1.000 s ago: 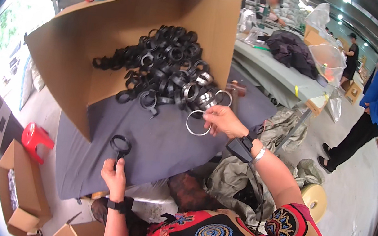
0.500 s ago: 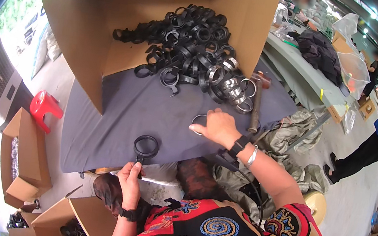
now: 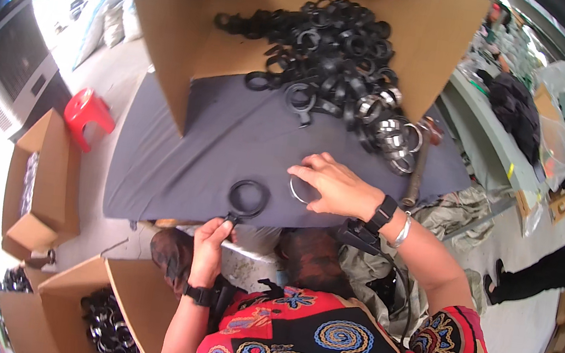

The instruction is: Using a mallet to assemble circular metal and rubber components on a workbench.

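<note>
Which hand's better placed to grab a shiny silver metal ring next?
Likely the right hand, nearer the silver metal rings though holding a silver hoop; the left hand holds a black ring.

Room over cloth (image 3: 154, 177), ring pile (image 3: 344, 60) beyond

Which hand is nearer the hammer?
Right. The right hand is left of the hammer, not touching it; the left hand is much farther left, by the grey cloth's near edge.
</note>
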`<state>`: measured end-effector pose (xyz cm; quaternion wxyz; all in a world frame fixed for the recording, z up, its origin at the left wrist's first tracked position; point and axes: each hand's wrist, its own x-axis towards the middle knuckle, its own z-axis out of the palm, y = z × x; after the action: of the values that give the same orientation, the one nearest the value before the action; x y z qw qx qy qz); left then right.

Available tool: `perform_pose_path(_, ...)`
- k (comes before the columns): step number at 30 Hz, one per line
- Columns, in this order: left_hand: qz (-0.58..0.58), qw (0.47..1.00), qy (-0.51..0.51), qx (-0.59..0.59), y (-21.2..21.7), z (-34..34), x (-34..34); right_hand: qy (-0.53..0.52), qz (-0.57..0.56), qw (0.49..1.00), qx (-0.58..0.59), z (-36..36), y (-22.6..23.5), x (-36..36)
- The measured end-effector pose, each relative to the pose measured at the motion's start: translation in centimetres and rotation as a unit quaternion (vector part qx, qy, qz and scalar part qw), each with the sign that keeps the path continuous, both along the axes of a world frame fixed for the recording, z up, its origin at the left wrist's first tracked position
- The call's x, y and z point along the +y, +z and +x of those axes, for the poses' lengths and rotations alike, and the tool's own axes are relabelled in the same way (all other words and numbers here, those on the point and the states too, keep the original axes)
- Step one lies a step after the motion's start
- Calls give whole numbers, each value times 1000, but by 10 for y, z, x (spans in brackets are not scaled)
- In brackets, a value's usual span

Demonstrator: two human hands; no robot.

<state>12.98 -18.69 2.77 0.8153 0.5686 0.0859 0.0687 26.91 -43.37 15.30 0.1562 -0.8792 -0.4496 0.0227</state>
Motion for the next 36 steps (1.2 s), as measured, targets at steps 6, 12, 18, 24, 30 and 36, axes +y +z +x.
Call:
perform_pose_path(6,-27,1000,-12,6,2,1,1,203,-46,978,0,-6,17,64)
perform_pose_path(12,-16,1000,-25,8,1,-1,3,267,-86,960,23,2,7,98)
perform_pose_path(18,-18,999,-30,18,1,-1,4,278,-112,954,3,6,2,107)
perform_pose_path(24,-28,999,-28,17,-1,-1,6,283,-142,949,-10,7,1,114)
perform_pose_path(30,-19,999,-21,20,4,-1,4,282,-130,950,22,9,0,110)
perform_pose_path(36,35,999,-2,30,8,-2,-1,158,-28,987,21,-5,-22,131)
